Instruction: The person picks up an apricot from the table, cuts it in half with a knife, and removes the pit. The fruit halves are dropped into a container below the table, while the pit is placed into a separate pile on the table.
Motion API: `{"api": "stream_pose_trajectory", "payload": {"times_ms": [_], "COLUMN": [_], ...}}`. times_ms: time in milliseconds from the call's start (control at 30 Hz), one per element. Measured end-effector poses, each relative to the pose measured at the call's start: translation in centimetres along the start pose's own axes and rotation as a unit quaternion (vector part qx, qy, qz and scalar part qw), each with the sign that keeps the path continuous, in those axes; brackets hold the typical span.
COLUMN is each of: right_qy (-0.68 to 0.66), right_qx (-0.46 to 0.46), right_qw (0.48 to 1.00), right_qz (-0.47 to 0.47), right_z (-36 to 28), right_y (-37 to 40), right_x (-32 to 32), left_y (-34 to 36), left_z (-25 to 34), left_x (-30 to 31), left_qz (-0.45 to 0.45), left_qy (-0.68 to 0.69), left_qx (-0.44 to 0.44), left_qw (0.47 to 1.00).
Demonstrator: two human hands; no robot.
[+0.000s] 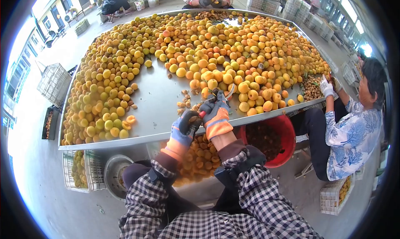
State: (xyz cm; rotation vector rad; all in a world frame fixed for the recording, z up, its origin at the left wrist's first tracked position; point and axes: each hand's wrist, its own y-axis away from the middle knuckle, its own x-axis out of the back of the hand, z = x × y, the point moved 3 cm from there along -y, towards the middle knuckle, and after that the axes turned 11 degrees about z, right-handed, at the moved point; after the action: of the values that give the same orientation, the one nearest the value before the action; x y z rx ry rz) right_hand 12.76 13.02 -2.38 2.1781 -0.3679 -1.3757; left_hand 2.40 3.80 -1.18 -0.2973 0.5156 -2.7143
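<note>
Silver knife (231, 91): axis lower-left to upper-right
Right hand (216, 109): fingers clamped round knife, nearer apricots (243, 87) beside blade
Left hand (186, 125): fingers curled, can't tell on what

The table (156, 93) is smooth metal (softly glossy), the blade (231, 91) shiny metal, the tub (290, 139) smooth plastic.

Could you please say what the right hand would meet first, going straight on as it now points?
Most likely the apricots just ahead of the right hand, though depth is unclear.
</note>
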Motion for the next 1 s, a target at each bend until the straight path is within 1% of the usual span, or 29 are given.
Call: {"api": "stream_pose_trajectory", "payload": {"times_ms": [33, 67, 100, 133, 167, 233, 267, 300, 333, 367, 400, 433, 467, 500, 533, 567, 600, 633, 667, 700, 733, 767, 800, 833, 867, 900, 967, 1000], "right_qy": [-0.016, -0.01, -0.011, 0.016, 0.045, 0.041, 0.058, 0.076, 0.115, 0.115, 0.187, 0.258, 0.296, 0.376, 0.436, 0.487, 0.613, 0.613, 0.661, 0.705, 0.747, 0.746, 0.794, 0.836, 0.859, 0.859, 0.889, 0.885], "right_qx": [-0.01, 0.041, 0.041, 0.085, 0.128, 0.145, 0.185, 0.225, 0.241, 0.243, 0.251, 0.261, 0.298, 0.327, 0.424, 0.511, 0.485, 0.488, 0.495, 0.497, 0.435, 0.437, 0.396, 0.352, 0.311, 0.311, 0.307, 0.336], "right_qw": [1.0, 0.999, 0.999, 0.996, 0.99, 0.988, 0.981, 0.971, 0.963, 0.962, 0.949, 0.93, 0.905, 0.864, 0.793, 0.708, 0.618, 0.614, 0.554, 0.49, 0.486, 0.485, 0.439, 0.391, 0.379, 0.378, 0.308, 0.286], "right_qz": [0.02, 0.003, 0.001, 0.02, 0.039, 0.032, -0.002, -0.034, -0.045, -0.045, -0.044, -0.041, -0.068, -0.066, -0.039, -0.011, 0.083, 0.088, 0.106, 0.124, 0.128, 0.129, 0.144, 0.158, 0.148, 0.148, 0.145, 0.147], "right_z": [0.1, 0.1, -0.1, -0.7, -1.2, -2.3, -3.2, -4.1, -5.1, -6.1, -7.3, -8.9, -10.7, -12.6, -14.2, -15.5, -16.9, -17.7, -18.2, -18.4, -18.2, -17.4, -16.2, -15.5, -15.5, -15.1, -14.2, -13.9], "right_y": [-0.4, -0.8, -0.4, 0.1, 0.4, -0.1, -0.2, 0.4, 1.2, 1.5, 1.7, 1.7, 0.5, 0.8, -0.8, -2.4, -1.1, -1.3, -1.9, -1.4, -1.3, -0.3, 0.5, 0.8, -1.0, -1.3, -1.7, -3.9], "right_x": [0.2, 0.2, -0.2, -0.8, -1.3, -1.7, -1.9, -2.3, -2.4, -2.5, -2.6, -2.5, -1.9, -1.5, -0.3, 0.7, 1.1, 1.8, 2.6, 2.4, 2.3, 1.6, 1.3, 1.3, 2.4, 2.4, 2.6, 4.0], "left_y": [-0.3, -0.5, -0.7, -1.0, -1.5, -2.5, -2.5, -2.5, -2.4, -2.3, -2.1, -1.9, -1.6, -1.4, -1.1, -0.6, -0.4, -0.1, 0.4, 0.7, 0.9, 0.9, 0.7, 0.6, 0.6, 0.6, 0.7, 0.7], "left_z": [-0.3, -0.9, -2.4, -3.5, -4.2, -4.6, -4.5, -4.1, -3.8, -3.8, -4.5, -3.9, -2.5, -1.2, -0.5, -0.5, 0.1, 0.8, 1.2, 1.5, 1.8, 1.8, 1.7, 1.5, 1.3, 1.2, 1.5, 1.6], "left_x": [-0.1, -0.2, -0.1, 0.1, 0.6, 1.6, 1.9, 2.1, 2.2, 2.4, 2.6, 2.6, 2.5, 2.5, 2.6, 2.5, 2.4, 2.1, 1.9, 1.6, 1.4, 1.2, 1.2, 1.2, 1.3, 1.4, 1.5, 1.5], "left_qz": [0.006, 0.006, 0.043, 0.079, 0.079, 0.089, 0.084, 0.083, 0.063, 0.042, 0.021, 0.014, -0.025, -0.062, -0.096, -0.101, -0.129, -0.154, -0.18, -0.184, -0.184, -0.182, -0.178, -0.177, -0.17, -0.164, -0.164, -0.165], "left_qy": [-0.002, -0.002, 0.044, 0.09, 0.089, 0.083, 0.061, 0.063, 0.081, 0.099, 0.109, 0.114, 0.122, 0.13, 0.13, 0.135, 0.09, 0.044, 0.055, 0.06, 0.06, 0.058, 0.049, 0.049, 0.064, 0.079, 0.079, 0.08], "left_qx": [0.002, 0.0, 0.084, 0.166, 0.164, 0.283, 0.326, 0.326, 0.342, 0.357, 0.336, 0.336, 0.317, 0.298, 0.288, 0.287, 0.197, 0.103, 0.116, 0.115, 0.13, 0.144, 0.123, 0.121, 0.139, 0.158, 0.163, 0.168], "left_qw": [1.0, 1.0, 0.995, 0.979, 0.979, 0.951, 0.94, 0.94, 0.934, 0.928, 0.935, 0.935, 0.94, 0.944, 0.944, 0.943, 0.968, 0.982, 0.975, 0.974, 0.973, 0.971, 0.975, 0.975, 0.973, 0.971, 0.97, 0.969]}}
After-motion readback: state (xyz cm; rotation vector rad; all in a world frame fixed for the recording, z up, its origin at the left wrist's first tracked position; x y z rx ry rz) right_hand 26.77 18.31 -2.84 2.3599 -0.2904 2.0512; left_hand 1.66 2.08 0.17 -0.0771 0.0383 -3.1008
